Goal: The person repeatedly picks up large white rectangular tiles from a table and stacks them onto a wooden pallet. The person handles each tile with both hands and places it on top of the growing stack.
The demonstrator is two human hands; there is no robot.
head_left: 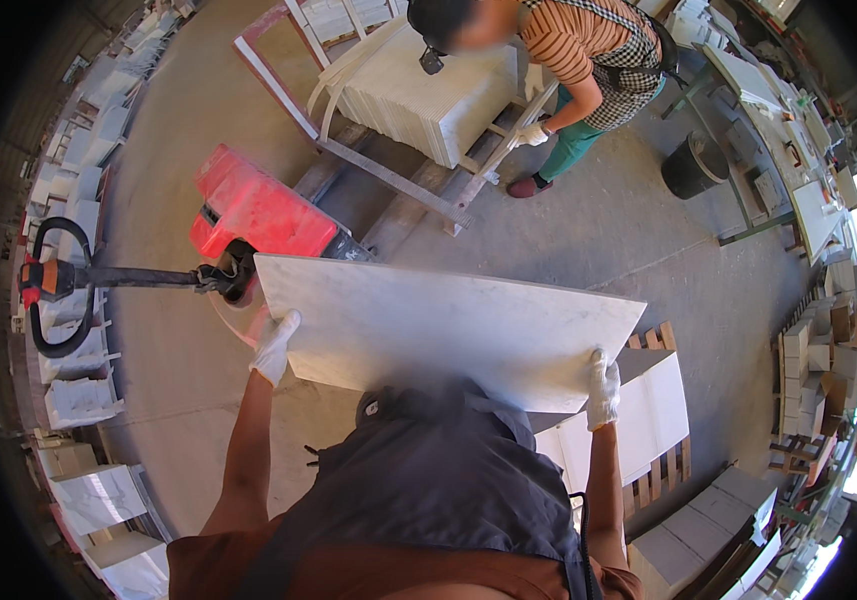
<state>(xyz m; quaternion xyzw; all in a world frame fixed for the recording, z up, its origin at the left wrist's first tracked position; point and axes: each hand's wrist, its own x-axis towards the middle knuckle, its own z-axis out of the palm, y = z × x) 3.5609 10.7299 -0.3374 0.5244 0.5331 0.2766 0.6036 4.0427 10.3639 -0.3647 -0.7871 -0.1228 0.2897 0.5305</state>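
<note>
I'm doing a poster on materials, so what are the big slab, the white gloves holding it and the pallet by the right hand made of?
Slab: probably smooth stone or tile; it's pale with faint grey marks. Gloves: likely soft, matte fabric; they bend with the fingers. Pallet: seemingly unpainted wood; brown slats show.

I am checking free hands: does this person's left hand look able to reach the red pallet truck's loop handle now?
Probably not: the left hand is occupied, holding one end of the marble-look slab, and the loop handle appears too far out to the left.
</note>
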